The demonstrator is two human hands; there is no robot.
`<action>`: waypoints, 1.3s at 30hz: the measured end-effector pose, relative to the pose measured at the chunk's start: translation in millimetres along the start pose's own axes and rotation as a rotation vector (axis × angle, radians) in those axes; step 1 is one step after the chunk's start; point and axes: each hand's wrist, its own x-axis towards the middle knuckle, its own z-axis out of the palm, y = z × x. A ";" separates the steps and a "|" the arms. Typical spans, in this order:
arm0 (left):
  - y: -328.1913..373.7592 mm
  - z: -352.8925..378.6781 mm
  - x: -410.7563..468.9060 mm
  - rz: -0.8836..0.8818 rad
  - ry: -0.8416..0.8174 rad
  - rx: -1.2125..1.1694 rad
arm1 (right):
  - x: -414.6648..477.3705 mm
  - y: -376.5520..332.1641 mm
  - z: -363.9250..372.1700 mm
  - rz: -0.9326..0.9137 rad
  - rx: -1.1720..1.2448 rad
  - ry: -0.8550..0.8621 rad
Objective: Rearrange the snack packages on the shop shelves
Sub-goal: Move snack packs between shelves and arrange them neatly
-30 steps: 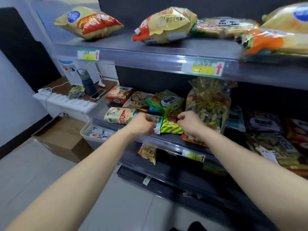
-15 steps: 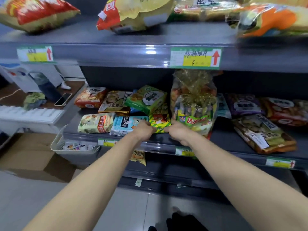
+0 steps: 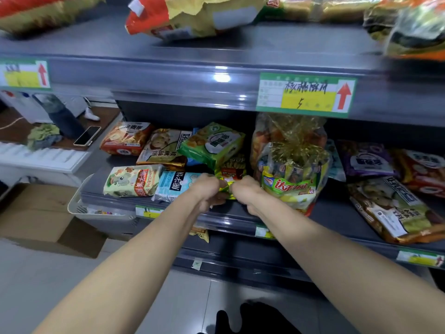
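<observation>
A small green-and-yellow snack packet [image 3: 230, 174] with a red panel lies at the front of the middle shelf [image 3: 337, 214]. My left hand [image 3: 207, 191] and my right hand [image 3: 246, 192] both pinch its near edge, knuckles almost touching. A light blue packet [image 3: 173, 183] lies just left of my left hand, and a cream packet [image 3: 133, 180] lies further left. A tall clear gift bag with gold tinsel [image 3: 292, 160] stands right beside my right hand. A green packet [image 3: 213, 143] leans on others behind the held one.
More packets lie on the right of the middle shelf [image 3: 395, 208] and on the top shelf [image 3: 192, 15]. Price tags [image 3: 305, 94] hang on the shelf rails. At the left are a white basket [image 3: 79, 206], a cardboard box [image 3: 36, 210] and a phone [image 3: 87, 135] on a side table.
The view has drawn closer to the middle shelf. My two hands have come together on the green-and-yellow packet at the shelf front.
</observation>
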 end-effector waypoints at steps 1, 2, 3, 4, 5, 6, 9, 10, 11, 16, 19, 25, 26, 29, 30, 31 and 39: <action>3.6 -0.7 1.1 0.014 0.003 -0.026 | 1.8 -3.5 1.7 0.020 -0.018 0.046; 7.7 -1.5 1.4 0.030 0.000 -0.050 | 1.7 -6.3 2.5 0.040 -0.005 0.084; 11.8 -2.7 0.8 0.042 -0.005 -0.068 | 2.9 -9.0 3.1 0.050 0.025 0.096; 15.8 -4.4 -1.1 0.048 -0.003 -0.079 | 2.5 -11.6 3.4 0.037 0.051 0.098; 19.6 -6.7 -3.5 0.055 0.007 -0.083 | 0.8 -14.0 3.0 0.023 0.073 0.094; 22.7 -8.7 -6.7 0.066 0.020 -0.077 | -1.8 -15.1 2.4 0.007 0.104 0.091; 29.1 -14.6 -19.9 0.107 0.038 -0.046 | -9.4 -19.5 -0.6 -0.024 0.193 0.125; 30.1 -16.2 -24.4 0.117 0.042 -0.041 | -12.9 -21.5 -1.7 -0.024 0.223 0.142; 30.7 -18.3 -28.9 0.124 0.046 -0.039 | -16.1 -23.8 -2.5 -0.020 0.254 0.150; 30.4 -29.5 -51.5 0.146 0.055 -0.029 | -42.5 -34.2 -3.4 0.015 0.349 0.154; 25.0 -36.7 -66.4 0.157 0.070 -0.013 | -58.1 -32.4 1.7 0.051 0.388 0.117; 7.7 -50.3 -89.0 0.143 0.129 -0.001 | -83.5 -18.8 18.8 0.106 0.436 0.064; 3.4 -52.9 -91.5 0.138 0.139 0.005 | -86.2 -16.7 22.2 0.100 0.421 0.064; -10.4 -59.9 -100.3 0.137 0.174 -0.007 | -95.4 -12.1 29.5 0.080 0.362 0.054; -14.4 -61.5 -103.0 0.140 0.190 -0.022 | -98.6 -10.9 31.0 0.068 0.351 0.046; -17.9 -62.9 -106.1 0.146 0.204 -0.039 | -101.6 -9.6 31.8 0.054 0.343 0.036; -33.1 -57.1 -136.5 0.147 0.322 -0.036 | -129.8 4.7 21.3 -0.070 0.238 -0.091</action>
